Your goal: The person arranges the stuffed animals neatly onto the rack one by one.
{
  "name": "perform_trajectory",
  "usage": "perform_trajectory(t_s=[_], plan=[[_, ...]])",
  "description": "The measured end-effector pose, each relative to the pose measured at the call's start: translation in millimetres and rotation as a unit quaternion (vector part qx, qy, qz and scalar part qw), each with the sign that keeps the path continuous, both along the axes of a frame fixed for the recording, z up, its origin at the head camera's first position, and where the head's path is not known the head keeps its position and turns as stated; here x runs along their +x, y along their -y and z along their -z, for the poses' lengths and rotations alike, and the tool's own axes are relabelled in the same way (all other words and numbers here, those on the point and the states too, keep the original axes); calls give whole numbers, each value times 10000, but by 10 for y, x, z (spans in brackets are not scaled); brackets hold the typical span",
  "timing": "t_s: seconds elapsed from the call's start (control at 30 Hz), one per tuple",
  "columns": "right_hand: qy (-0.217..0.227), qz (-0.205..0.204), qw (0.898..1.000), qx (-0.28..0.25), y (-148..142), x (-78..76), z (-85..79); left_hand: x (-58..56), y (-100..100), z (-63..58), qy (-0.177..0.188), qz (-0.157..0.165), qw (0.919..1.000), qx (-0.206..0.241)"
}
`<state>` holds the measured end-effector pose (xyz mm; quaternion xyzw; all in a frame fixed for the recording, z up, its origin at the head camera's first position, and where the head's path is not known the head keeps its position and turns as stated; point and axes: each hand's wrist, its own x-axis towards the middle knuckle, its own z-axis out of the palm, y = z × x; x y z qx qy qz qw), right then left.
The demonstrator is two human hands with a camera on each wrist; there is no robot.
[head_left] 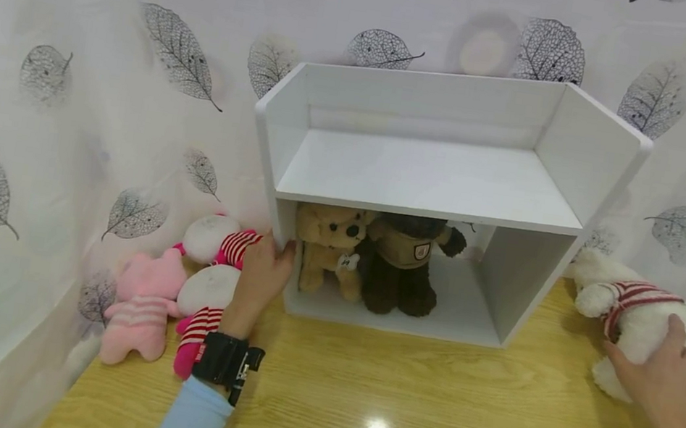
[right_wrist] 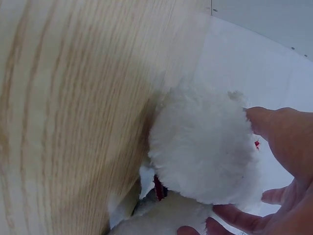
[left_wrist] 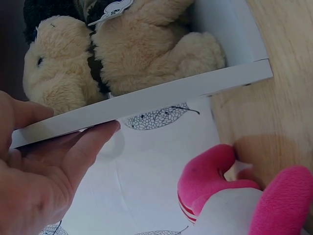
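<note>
My left hand grips the left side panel of a white two-tier shelf, thumb inside and fingers outside along the panel edge in the left wrist view. Inside the lower tier, a tan plush dog sits beside that panel. Next to it stands a dark brown teddy bear in an olive top, its head partly hidden by the upper board. To the right of the shelf, my right hand holds a white plush toy with a red-striped top, lying on the table; thumb and fingers span its fluffy body.
Left of the shelf lie a pink plush toy and two pink-and-white plush toys with red-striped tops, one behind and one nearer my left forearm. The wooden table meets a leaf-print curtain behind.
</note>
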<state>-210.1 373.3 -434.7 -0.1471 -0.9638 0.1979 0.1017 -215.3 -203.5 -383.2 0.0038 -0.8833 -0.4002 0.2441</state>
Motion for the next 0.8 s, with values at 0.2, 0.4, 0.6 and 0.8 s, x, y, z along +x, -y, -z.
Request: perform_trajectory(t_s=[0.2,0.4,0.6,0.8], plan=[[169,40,9998,39,-1,-63,-5,10,-15,9,0,-32,10000,23],[140,177,9997,66,10,-82,18,11,-36,22,4,-96,9999,-56],[-84,332,9992,-227,21,-60,38,17,-47,24,-31,-67,10000,-24],[-357,289,9982,-377,-12,0,51,13,-35,36,-80,-89,9999,-106]])
